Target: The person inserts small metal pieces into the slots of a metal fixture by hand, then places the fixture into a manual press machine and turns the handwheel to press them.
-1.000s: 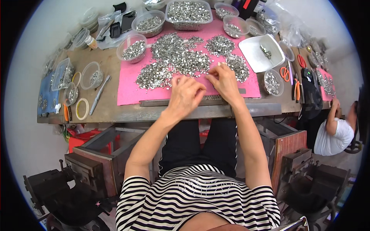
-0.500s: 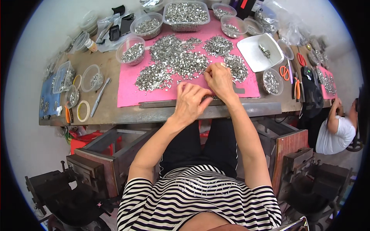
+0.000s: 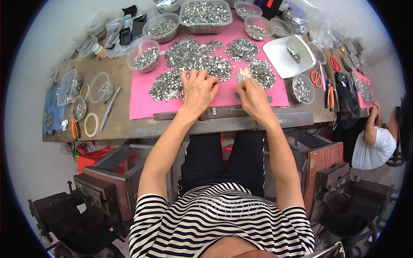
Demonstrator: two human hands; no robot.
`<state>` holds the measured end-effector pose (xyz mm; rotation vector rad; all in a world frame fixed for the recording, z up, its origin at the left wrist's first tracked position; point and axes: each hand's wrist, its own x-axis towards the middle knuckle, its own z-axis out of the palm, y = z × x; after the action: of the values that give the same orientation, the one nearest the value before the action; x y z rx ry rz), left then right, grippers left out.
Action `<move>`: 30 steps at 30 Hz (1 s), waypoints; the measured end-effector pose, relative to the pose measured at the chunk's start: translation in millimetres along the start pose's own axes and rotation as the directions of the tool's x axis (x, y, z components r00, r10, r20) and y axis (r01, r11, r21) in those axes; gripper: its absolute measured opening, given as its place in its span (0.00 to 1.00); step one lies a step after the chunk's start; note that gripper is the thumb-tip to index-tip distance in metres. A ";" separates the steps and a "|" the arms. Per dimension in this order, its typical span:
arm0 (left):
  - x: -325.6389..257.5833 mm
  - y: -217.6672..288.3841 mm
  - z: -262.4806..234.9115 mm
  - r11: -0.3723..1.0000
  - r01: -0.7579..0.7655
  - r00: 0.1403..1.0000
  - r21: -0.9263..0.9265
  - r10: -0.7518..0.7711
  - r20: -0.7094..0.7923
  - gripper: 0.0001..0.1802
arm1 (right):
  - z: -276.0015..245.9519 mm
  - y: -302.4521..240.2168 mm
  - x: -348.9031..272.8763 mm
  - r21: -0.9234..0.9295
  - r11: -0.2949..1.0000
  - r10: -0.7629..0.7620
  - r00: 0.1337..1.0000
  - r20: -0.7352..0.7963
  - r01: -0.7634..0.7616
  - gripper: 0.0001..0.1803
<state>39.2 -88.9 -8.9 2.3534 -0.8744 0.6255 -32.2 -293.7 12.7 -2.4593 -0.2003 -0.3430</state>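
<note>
My left hand [image 3: 198,91] rests at the near edge of the heaped small silver metal pieces [image 3: 217,69], its fingers curled down with the tips among them. What those fingertips grip, if anything, is hidden. To its right, my right hand [image 3: 254,98] is closed in a pinch above the pink mat [image 3: 144,103]; its contents cannot be made out. A small beige piece [image 3: 245,72] shows just beyond the right fingertips. Part of a flat grey strip [image 3: 269,99] sticks out beside that hand. Between the hands, a slotted metal bar [image 3: 221,111] lies along the bench's front edge.
Clear tubs of metal pieces surround the mat, with a big rectangular tub [image 3: 205,29] at the back. A white tray [image 3: 282,58] stands right of the heaps, near orange-handled pliers [image 3: 330,98]. Tape rolls [image 3: 91,125] lie left. A co-worker [image 3: 373,148] sits far right.
My left hand has moved forward and left, from the bar to the heap. My right hand has drawn back toward me and slightly right. The slotted bar is more exposed.
</note>
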 end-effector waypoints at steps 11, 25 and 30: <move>-30.1 54.2 -8.9 0.973 -0.050 0.999 -0.226 0.051 -0.002 0.07 | -2.6 -17.8 -44.2 0.001 1.000 -0.029 0.998 -0.056 0.029 0.04; -35.9 60.2 -4.5 0.957 -0.039 0.999 -0.286 0.042 0.004 0.09 | 6.8 -8.9 -49.7 -0.038 0.991 -0.133 0.967 -0.217 0.128 0.06; -40.4 69.3 4.9 0.972 -0.029 1.000 -0.235 0.029 -0.004 0.10 | 6.8 1.9 -10.1 -0.073 0.984 -0.176 0.950 -0.260 0.163 0.04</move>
<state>-35.4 -118.4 -13.6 2.1318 -0.9300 0.5038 -40.1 -291.6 3.5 -2.4201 -0.2917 -0.7554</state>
